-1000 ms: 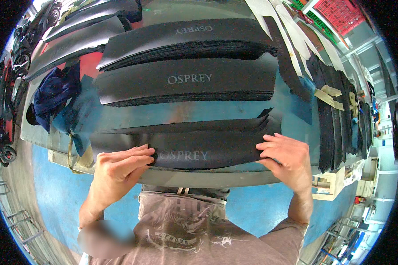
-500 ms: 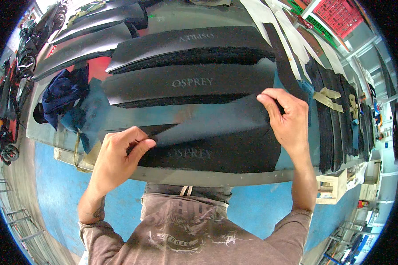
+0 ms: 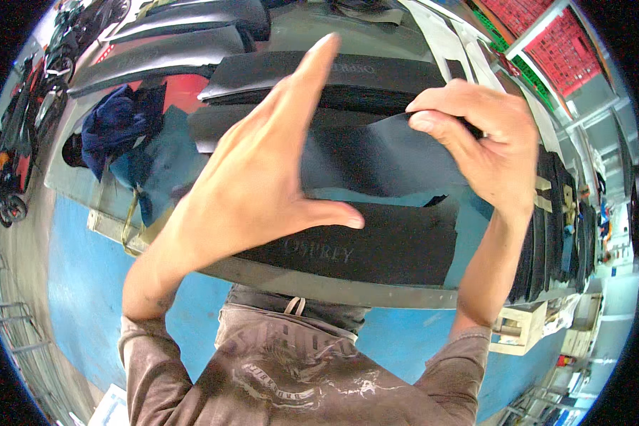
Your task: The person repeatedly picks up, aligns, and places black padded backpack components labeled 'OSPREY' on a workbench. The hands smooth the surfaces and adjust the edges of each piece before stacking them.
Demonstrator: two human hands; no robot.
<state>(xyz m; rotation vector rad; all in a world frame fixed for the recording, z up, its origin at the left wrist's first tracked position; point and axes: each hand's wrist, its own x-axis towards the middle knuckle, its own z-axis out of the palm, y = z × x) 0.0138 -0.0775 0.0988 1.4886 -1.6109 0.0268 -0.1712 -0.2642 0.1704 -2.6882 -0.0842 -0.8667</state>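
My right hand point(image 3: 486, 145) pinches the upper right corner of a thin, flexible dark sheet point(image 3: 383, 160) between thumb and fingers. The sheet hangs raised and slightly curved above the table. My left hand point(image 3: 252, 170) is open, its fingers stretched out together and the thumb apart, in front of the sheet's left end, which it hides. Below the sheet, near the table's front edge, lies a black panel point(image 3: 397, 245) with faint lettering. Behind the sheet a stack of dark panels point(image 3: 209, 121) is partly covered.
Another stack of black panels point(image 3: 376, 67) lies farther back, with more stacks point(image 3: 163, 60) at the far left. Crumpled dark blue cloth point(image 3: 117, 124) rests on the table's left side. Black strips point(image 3: 547, 241) stand at the right, above a wooden crate point(image 3: 518, 328). Red crates point(image 3: 564, 53) are beyond.
My left hand has let go of the sheet's near left part, opened and moved up and right. My right hand has lifted its corner up and away from the near panel.
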